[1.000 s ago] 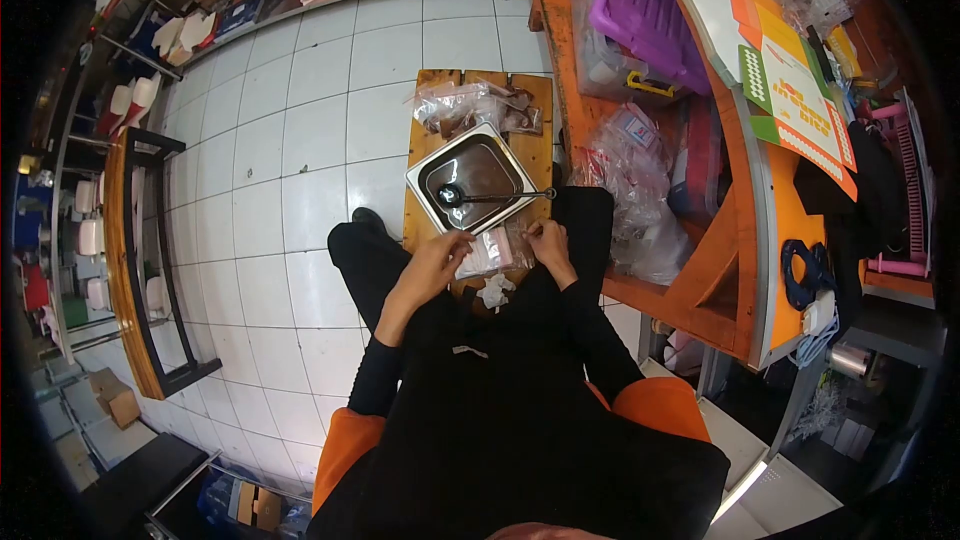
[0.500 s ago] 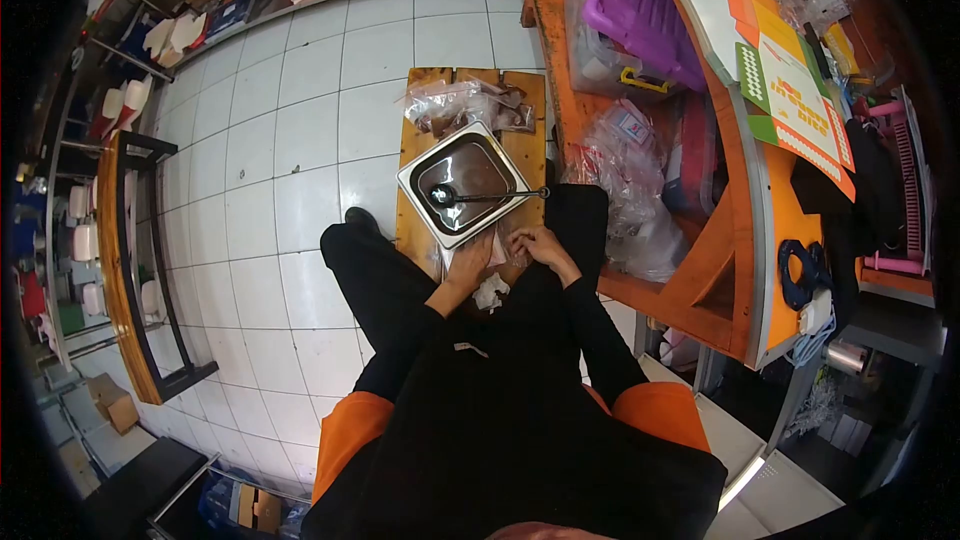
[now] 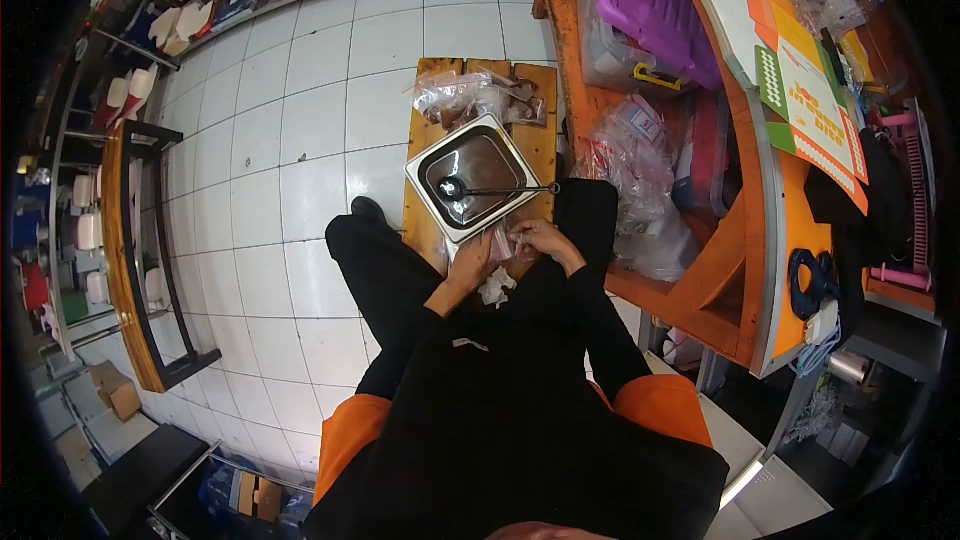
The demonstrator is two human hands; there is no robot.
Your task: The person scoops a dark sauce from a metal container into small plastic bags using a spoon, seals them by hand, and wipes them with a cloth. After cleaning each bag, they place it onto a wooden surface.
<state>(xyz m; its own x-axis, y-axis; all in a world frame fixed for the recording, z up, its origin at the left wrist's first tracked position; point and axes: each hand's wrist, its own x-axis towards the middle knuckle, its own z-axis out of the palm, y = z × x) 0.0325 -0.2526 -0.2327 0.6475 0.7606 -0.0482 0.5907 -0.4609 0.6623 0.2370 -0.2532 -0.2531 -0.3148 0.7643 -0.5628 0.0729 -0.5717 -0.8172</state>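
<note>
A steel pan (image 3: 423,202) of dark brown liquid sits on a small wooden bench between my knees, with a black-handled ladle (image 3: 500,190) lying across it. Just below the pan's near corner, a small clear plastic bag (image 3: 505,243) is between my hands. My left hand (image 3: 470,265) has its fingers closed on the bag's left side, the fingertips partly hidden. From the right, my right hand (image 3: 545,240) pinches the bag's edge. A crumpled white scrap (image 3: 496,286) lies below them, close to my lap.
Filled clear bags (image 3: 460,95) with brown contents lie at the bench's (image 3: 422,230) far end. To the right, an orange shelf unit (image 3: 690,315) holds loose plastic bags (image 3: 635,165) and a purple crate (image 3: 655,10). A wood-topped metal frame (image 3: 130,280) stands at left on the tiled floor.
The whole view has shifted slightly, so the bench and pan appear a little further right and higher. My hands stay at the plastic bag, with only slight finger movement.
</note>
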